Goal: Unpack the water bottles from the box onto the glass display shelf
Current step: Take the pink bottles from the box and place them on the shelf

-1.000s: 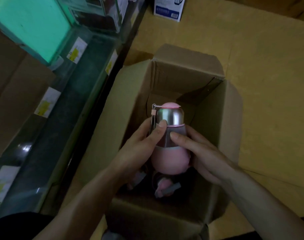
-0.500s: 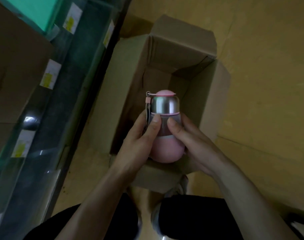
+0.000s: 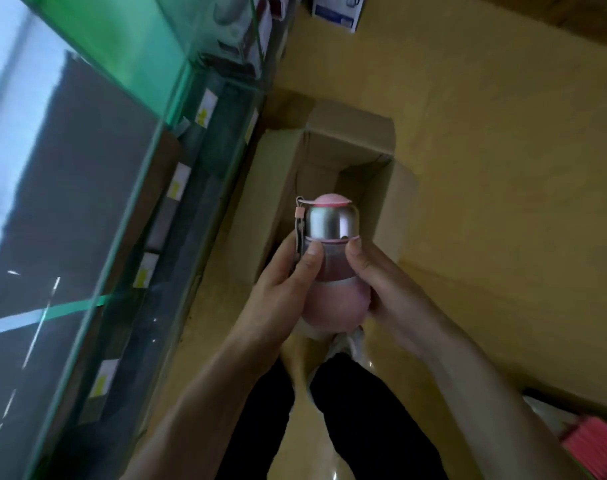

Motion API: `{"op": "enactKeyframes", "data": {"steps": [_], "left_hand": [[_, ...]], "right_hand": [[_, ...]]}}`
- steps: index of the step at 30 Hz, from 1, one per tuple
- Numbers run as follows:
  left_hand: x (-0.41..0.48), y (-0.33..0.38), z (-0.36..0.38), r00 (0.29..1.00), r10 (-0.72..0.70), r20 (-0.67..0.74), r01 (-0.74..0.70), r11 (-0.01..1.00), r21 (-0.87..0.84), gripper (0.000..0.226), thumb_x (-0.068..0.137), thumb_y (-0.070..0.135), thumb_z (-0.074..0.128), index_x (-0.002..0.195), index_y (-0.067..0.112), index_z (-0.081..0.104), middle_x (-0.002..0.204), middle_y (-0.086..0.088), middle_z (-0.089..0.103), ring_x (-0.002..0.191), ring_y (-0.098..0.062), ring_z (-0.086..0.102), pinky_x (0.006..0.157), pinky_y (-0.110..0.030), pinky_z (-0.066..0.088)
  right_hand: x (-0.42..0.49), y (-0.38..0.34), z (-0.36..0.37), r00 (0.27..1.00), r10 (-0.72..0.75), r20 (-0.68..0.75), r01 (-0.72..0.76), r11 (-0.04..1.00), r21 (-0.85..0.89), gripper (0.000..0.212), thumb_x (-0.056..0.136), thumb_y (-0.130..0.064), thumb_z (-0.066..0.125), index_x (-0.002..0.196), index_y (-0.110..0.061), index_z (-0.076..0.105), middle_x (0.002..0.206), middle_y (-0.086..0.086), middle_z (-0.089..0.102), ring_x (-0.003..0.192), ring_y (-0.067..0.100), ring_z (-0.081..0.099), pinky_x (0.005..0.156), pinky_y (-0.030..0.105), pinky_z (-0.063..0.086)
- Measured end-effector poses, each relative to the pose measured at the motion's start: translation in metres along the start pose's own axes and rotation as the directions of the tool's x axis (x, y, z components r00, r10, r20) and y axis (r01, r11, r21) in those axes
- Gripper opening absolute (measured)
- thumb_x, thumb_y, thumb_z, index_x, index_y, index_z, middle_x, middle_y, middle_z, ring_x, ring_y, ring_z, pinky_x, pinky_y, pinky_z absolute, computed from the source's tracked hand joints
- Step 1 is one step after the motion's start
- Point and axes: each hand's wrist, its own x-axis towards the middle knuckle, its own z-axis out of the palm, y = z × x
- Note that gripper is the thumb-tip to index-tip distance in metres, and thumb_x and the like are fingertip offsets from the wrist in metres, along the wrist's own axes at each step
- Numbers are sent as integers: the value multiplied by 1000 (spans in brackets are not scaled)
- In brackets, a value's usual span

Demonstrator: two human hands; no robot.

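since the earlier frames the water bottle (image 3: pixel 331 265) has been lifted clear of the box (image 3: pixel 350 129) and raised, and the view has swung so that more of the glass display shelf (image 3: pixel 87 168) is seen at the left. the bottle is gripped by both hands. the left hand (image 3: pixel 281 296) is curled round its left side, with the thumb pressed on the clear band just under the steel cap. the right hand (image 3: pixel 392 296) is curled round its right side, with the thumb laid on the same band. the bottle is held upright, pink lid on top and rounded pink base between the palms. a thin strap (image 3: pixel 298 220) hangs at its left side by the left fingers. it is carried in the air above the near end of the box, not on the shelf. the cardboard box lies on the yellow floor (image 3: pixel 503 168) with its flaps opened; what is inside cannot be told. the shelf runs just beside the box on the left, its panes edged in green, with white and yellow price labels (image 3: pixel 178 185) along its tiers. below the hands, black trouser legs (image 3: pixel 364 427) and a pale shoe (image 3: pixel 343 341) are seen. a white carton (image 3: pixel 336 12) stands on the floor beyond the box.
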Motion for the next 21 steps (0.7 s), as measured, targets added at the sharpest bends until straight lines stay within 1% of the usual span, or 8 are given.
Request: {"op": "enactKeyframes", "data": {"steps": [4,8,11,14,16,19,20,21], "left_hand": [[-60,79,10,996,76,53,-77,997,11,34,104,33,47,136,32,57,123,3,71,115,-15,68,104,-49,52],[-102,134,16,985,135,104,-139,990,36,40,103,36,49,142,37,51,129,11,68,118,-6,65,103,-40,54],[-136,169,21,976,185,112,-191,981,39,43,100,38,52,143,37,51,132,8,66,122,-11,64,104,-45,52],[-165,200,26,968,216,126,-222,975,29,45,98,40,54,143,37,51,132,8,66,121,-14,65,100,-45,54],[-184,219,30,958,253,132,-259,965,32,46,97,40,56,143,38,51,131,8,67,119,-13,66,96,-43,57],[-208,248,35,939,312,147,-321,946,45,43,99,37,55,142,36,51,129,6,68,114,-14,68,92,-40,59],[-216,257,36,930,335,150,-345,937,49,41,101,34,55,141,34,52,128,5,68,114,-13,68,92,-37,59],[-225,267,38,923,355,151,-366,929,54,39,101,32,55,140,33,53,128,5,69,115,-13,68,92,-35,58]], "right_hand": [[-65,-71,25,998,-67,-8,68,997,47,57,93,-64,57,138,-29,61,136,5,68,128,26,64,113,64,41],[-113,-126,42,994,-103,25,104,994,-16,59,89,-70,58,139,-38,59,138,-2,67,129,22,63,111,62,44],[-152,-165,56,990,-138,12,139,990,-30,51,90,-59,57,137,-37,61,134,-4,69,126,18,65,110,57,48],[-187,-199,69,985,-171,15,171,984,-58,52,88,-58,58,136,-40,61,132,-10,70,124,12,66,109,53,50],[-210,-219,78,979,-205,3,205,977,-62,47,90,-57,58,135,-42,61,132,-9,70,124,17,66,106,59,51],[-239,-246,88,966,-260,-4,259,963,-70,42,94,-59,62,132,-42,64,128,-1,72,126,43,61,103,78,40],[-249,-254,91,961,-278,-10,276,958,-76,42,93,-60,63,132,-43,64,129,-1,72,126,42,61,104,77,41],[-259,-263,95,955,-296,-20,293,952,-84,43,92,-60,63,132,-44,63,132,-3,70,125,34,64,106,69,45]]}}
